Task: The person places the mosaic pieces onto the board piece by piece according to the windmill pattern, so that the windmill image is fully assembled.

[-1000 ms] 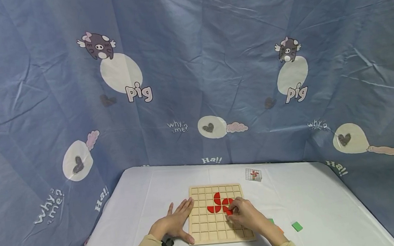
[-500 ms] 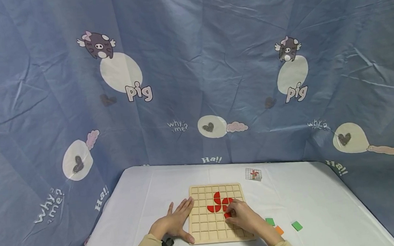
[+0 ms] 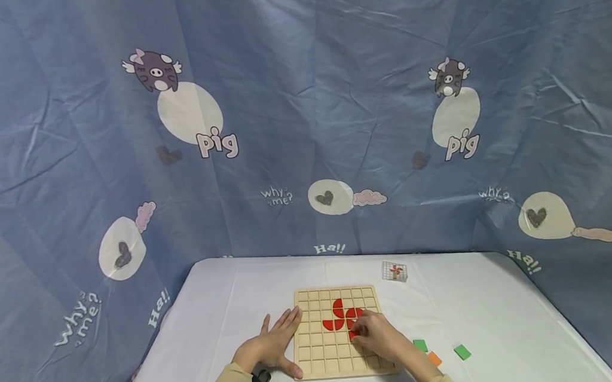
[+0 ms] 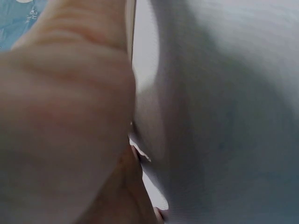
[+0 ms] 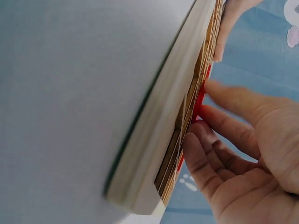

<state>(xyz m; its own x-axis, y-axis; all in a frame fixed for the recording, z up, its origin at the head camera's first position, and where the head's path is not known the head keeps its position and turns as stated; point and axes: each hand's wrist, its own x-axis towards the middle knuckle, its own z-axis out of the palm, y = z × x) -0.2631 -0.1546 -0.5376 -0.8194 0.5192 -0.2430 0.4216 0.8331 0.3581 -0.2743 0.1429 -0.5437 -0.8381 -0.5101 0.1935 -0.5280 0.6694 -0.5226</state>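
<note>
A square wooden grid board [image 3: 319, 355] lies on the table with several red quarter-round tiles [image 3: 338, 308] set near its middle in a pinwheel shape. My left hand [image 3: 268, 345], fingers spread and straight, rests against the board's left side, fingertips on the upper edge and thumb at the lower corner. Over the right of the pinwheel, my right hand [image 3: 378, 333] pinches a red tile [image 5: 200, 101] between thumb and index finger, low at the board's surface. That hand hides part of the tile and the cells under it. Mostly palm fills the left wrist view.
Two green tiles [image 3: 462, 352] and an orange tile [image 3: 434, 358] lie on the white cloth right of the board. Behind it at the right is a small card with a grid and a red pinwheel picture [image 3: 395, 271]. A blue patterned curtain [image 3: 301, 125] surrounds the table.
My right hand has shifted slightly left and toward me with the red tile, uncovering more of the green and orange tiles. My left hand stays in place.
</note>
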